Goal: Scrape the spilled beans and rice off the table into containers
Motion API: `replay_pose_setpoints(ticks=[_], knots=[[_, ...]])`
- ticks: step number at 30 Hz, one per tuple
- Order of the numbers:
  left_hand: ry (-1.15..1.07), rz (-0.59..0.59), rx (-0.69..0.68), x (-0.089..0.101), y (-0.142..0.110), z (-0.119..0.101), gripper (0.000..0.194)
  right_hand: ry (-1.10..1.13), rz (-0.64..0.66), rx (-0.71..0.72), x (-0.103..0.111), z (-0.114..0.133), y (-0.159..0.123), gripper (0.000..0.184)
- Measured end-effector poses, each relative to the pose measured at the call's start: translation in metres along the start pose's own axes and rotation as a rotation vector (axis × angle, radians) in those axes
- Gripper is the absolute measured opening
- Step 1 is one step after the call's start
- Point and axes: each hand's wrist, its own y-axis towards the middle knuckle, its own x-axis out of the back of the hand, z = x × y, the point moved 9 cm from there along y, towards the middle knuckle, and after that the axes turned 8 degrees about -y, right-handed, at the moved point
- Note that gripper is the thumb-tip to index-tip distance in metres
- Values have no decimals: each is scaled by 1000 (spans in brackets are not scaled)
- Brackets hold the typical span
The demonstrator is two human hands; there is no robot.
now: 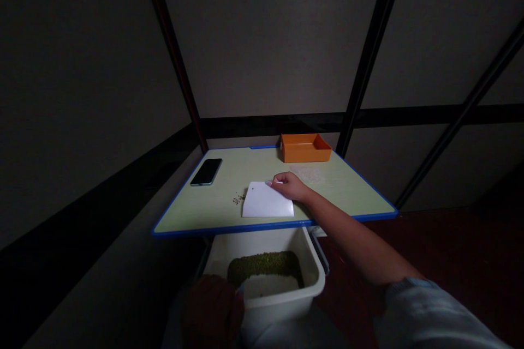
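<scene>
My right hand (289,185) pinches the far right edge of a white sheet of paper or card (266,202), which lies close to the desk's front edge. A few small dark grains (238,198) are scattered at the sheet's left side. Below the desk top, a white plastic drawer (315,281) is pulled out, with a heap of small green grains or beans (266,263) along its back part. My left hand (213,311), in deep shadow, is closed over the drawer's front left corner; most of its fingers are hidden.
At the left of the pale desk top (172,218), edged in blue, lies a phone (207,172). An orange tray (305,150) stands at the back right. In front of it is a flat clear plastic piece (309,174). Dark wall panels (270,38) rise behind.
</scene>
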Motion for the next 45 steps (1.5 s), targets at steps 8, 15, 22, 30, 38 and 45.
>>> replay_pose_setpoints(ticks=[8,15,22,30,38,45], knots=[[-10,-13,18,2,4,-1,23,21,-240,-36,27,-15,3,40],[-29,-34,38,5,6,-2,24,-53,-202,-44,24,-16,4,38],[-12,-39,19,5,6,-2,22,-96,-166,-60,22,-12,4,37],[-46,-6,32,1,2,1,19,-119,-144,-65,19,-10,3,37],[-20,-30,37,3,3,-1,22,-139,-147,-74,17,-13,5,35],[-34,-4,35,2,4,-1,20,-55,-185,-89,21,-17,4,37]])
